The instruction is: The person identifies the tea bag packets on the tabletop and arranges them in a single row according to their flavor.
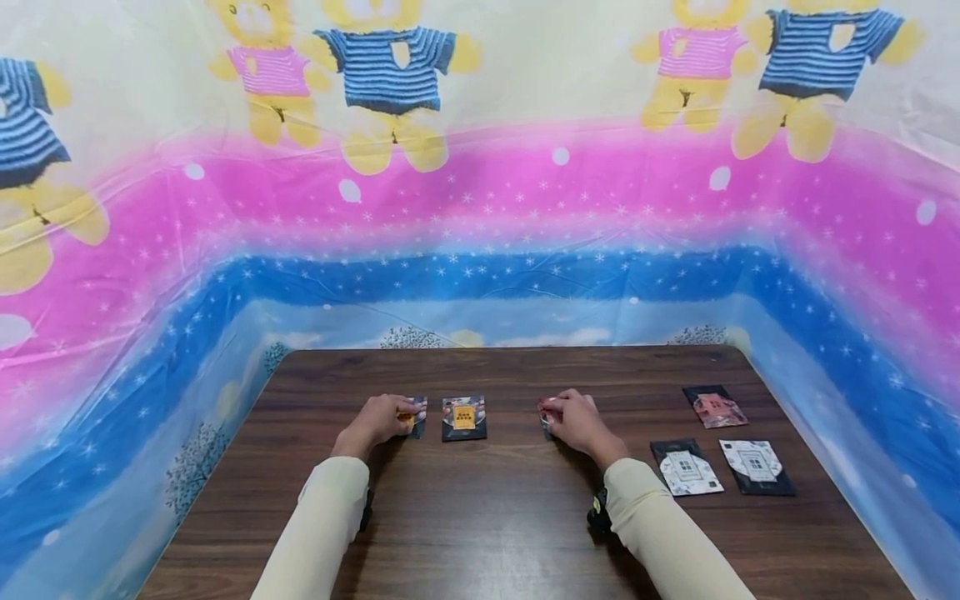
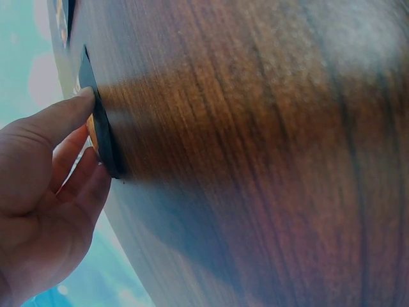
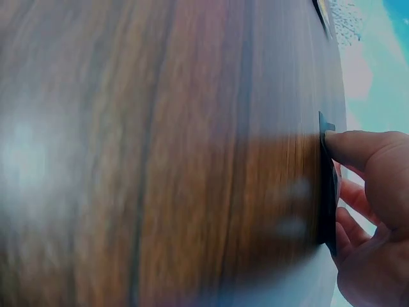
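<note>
Two white packets (image 1: 686, 467) — head only | left wrist: hand (image 2: 38, 204), thumb (image 2: 70, 112) against packet (image 2: 105, 134)

The set comprises two flat, rectangular black-and-yellow packets (image 1: 464, 418) (image 1: 419, 415), two black-and-red packets (image 1: 715, 407) (image 1: 546, 416) and two black-and-white packets (image 1: 685, 467) (image 1: 757, 467): six in total. Two bare hands (image 1: 380, 419) (image 1: 579, 422) and one brown wood-grain worktop (image 1: 487, 508) are present.

I'm in what looks like a cloth-walled booth: wood-grain surface (image 1: 480, 508) in front of me, backdrop (image 1: 525, 200) printed with teddy bears (image 1: 392, 75) on far, left, right sides. Home or studio, can't tell.
</note>
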Motion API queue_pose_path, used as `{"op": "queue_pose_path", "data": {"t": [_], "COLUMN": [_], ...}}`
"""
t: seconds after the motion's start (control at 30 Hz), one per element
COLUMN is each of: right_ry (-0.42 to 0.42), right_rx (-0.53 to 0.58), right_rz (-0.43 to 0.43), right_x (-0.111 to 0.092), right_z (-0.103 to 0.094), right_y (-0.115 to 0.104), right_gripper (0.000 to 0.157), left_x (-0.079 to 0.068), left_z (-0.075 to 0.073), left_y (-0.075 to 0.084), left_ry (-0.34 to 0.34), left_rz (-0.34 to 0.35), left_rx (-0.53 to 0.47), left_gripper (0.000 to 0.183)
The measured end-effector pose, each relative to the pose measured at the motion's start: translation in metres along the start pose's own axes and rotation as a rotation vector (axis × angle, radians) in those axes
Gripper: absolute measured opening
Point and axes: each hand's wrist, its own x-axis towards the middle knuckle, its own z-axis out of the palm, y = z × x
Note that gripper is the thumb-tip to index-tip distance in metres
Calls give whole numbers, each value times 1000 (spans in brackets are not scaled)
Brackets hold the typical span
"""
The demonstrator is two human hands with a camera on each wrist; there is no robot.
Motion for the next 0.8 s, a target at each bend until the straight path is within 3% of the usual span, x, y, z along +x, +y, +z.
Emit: {"op": "queue_pose_path", "data": {"t": [0.2, 0.8], "right_ry": [13, 14], "right_rx": [-21, -4], "right_rz": [-26, 2], "right_x": [3, 9], "right_z": [5, 17], "right_y": [-9, -36], "right_gripper": [39, 36], "left_x": [1, -3], "left_z": [1, -1], "left_y": [0, 2], "left_ry": [-4, -4], "left_rz": [-12, -18], "left_rx": [-16, -16], "left_gripper": [39, 38]}}
